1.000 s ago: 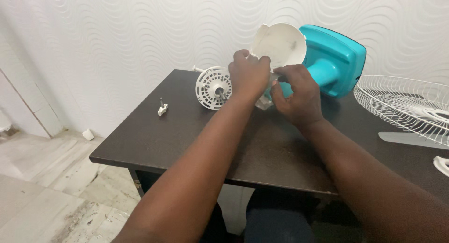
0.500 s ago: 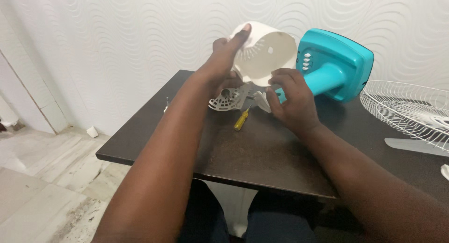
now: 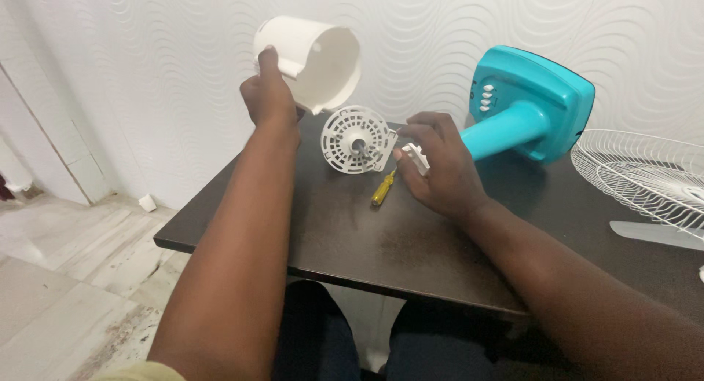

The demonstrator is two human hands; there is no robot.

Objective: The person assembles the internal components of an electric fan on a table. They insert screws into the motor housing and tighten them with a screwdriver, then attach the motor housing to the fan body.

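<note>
Left hand [image 3: 268, 99] was clamped on white cover [image 3: 312, 58], lifted clear above table [image 3: 308, 227]. Motor [image 3: 359, 140] was steadied upright by right hand [image 3: 436, 165], gripped at its side; screwdriver [image 3: 381, 189] lay beside.

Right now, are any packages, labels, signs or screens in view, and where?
No packages, signs or screens in view.
Nearest thing to a label: a column of small white buttons on the face of the teal fan base, lying at the table's back right.
</note>
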